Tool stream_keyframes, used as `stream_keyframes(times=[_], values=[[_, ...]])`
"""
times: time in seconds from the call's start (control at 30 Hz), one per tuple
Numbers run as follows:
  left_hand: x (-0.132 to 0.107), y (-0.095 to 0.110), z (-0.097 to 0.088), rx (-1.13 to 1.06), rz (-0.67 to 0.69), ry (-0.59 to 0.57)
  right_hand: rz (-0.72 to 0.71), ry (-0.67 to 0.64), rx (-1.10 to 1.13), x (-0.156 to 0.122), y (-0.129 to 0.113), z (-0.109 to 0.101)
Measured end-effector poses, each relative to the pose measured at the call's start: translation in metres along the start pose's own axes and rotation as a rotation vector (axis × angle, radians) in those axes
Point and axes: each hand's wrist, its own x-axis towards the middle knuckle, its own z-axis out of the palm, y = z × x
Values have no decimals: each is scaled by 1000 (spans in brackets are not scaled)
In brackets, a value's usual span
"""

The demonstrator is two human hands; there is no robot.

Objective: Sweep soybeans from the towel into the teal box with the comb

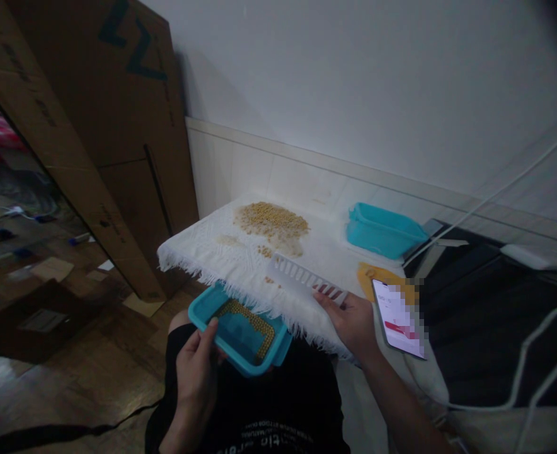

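Note:
My left hand point(196, 372) grips the near left rim of a teal plastic container point(238, 362), its thumb over the edge. Dried yellow beans, which look like soybeans point(266, 334), lie along the inside of that container. It is held just below the fringed edge of a white cloth point(198, 243). In my right hand point(351, 321) is a white slotted plastic strip point(290, 271), resting at or just above the cloth near this edge. Farther back, a pile of the same beans point(273, 217) spreads over the cloth, with a few loose ones near the strip.
A second teal container point(385, 233) stands at the back right. A lit phone point(392, 315) lies on the right beside a yellow-orange item point(370, 277). A large cardboard box point(118, 126) rises on the left. White cables point(519, 167) cross the right side.

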Motion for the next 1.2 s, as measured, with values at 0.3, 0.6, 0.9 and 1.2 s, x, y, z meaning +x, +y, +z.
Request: stream_keyframes(times=[0.3, 0.6, 0.9, 1.2], values=[[-1, 2, 1, -3, 6, -10, -58, -105, 22, -24, -6, 4], [-1, 1, 1, -22, -7, -4, -29, 153, -150, 24, 17, 7], [2, 1, -2, -4, -9, -8, -34, 142, -173, 24, 27, 10], [0, 2, 0, -17, -2, -11, -15, 127, -96, 17, 28, 6]])
